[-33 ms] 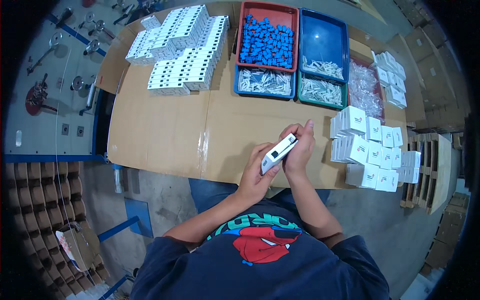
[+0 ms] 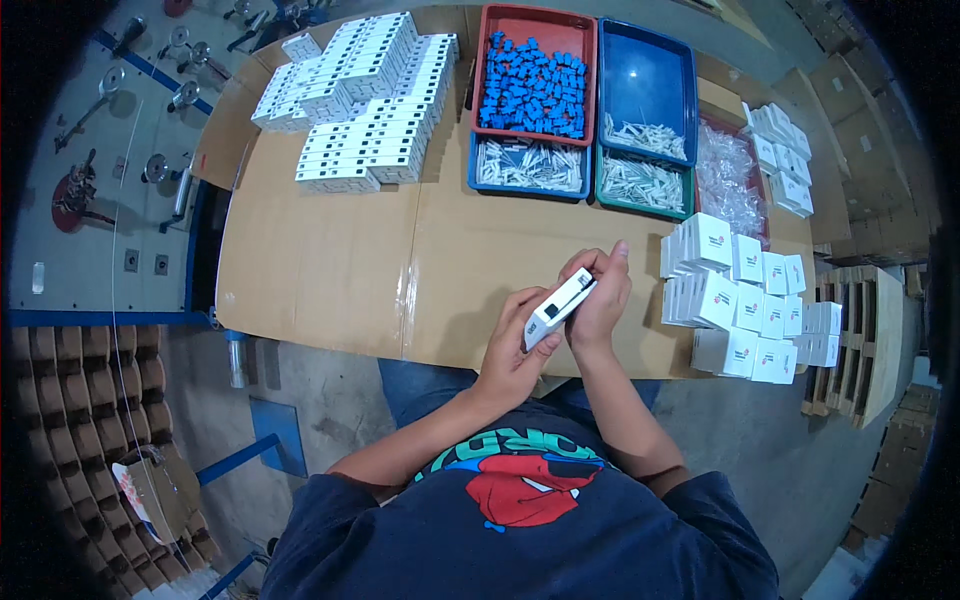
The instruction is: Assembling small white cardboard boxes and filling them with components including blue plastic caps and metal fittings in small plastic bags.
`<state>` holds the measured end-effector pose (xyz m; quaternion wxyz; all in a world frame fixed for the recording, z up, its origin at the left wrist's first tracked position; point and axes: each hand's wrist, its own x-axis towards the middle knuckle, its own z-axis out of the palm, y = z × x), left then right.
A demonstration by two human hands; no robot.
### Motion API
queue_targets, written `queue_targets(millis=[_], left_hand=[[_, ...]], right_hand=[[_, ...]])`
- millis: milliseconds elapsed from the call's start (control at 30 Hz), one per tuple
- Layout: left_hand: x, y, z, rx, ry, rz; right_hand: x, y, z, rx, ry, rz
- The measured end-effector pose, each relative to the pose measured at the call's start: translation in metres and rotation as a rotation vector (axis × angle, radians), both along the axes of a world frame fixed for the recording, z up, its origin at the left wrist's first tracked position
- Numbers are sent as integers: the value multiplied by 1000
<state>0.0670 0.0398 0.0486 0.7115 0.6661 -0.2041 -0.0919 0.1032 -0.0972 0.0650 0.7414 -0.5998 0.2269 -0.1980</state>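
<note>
The left hand (image 2: pixel 512 345) is closed round one long side of a white block (image 2: pixel 556 312), its thumb near the lower end. The right hand (image 2: pixel 600 300) curls about the other side and the far end, with one digit sticking out free. Both hands hold the block; some fingers are hidden behind it, so how hard they press cannot be told. The block is tilted, well apart from the red tray (image 2: pixel 562 32) and on the person's side of it. If either hand loosened, the block could twist out and drop, since nothing visible props it up.

Farther out, the white boxes (image 2: pixel 740 300), to the right of the red tray and nearer the person, stand in stacked rows; a bump from the right elbow could topple them. The stacked blocks (image 2: pixel 375 110), left of the red tray, could slide if knocked. The red tray itself, full of blue pieces (image 2: pixel 533 85), might spill if jolted.
</note>
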Motion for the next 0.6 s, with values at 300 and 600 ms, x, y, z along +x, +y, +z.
queue_targets(millis=[300,600], left_hand=[[11,-22,9,25,-190,66],[25,-27,16,-92,-176,146]], right_hand=[[10,-10,8,-34,-26,-95],[20,-10,31,82,-115,12]])
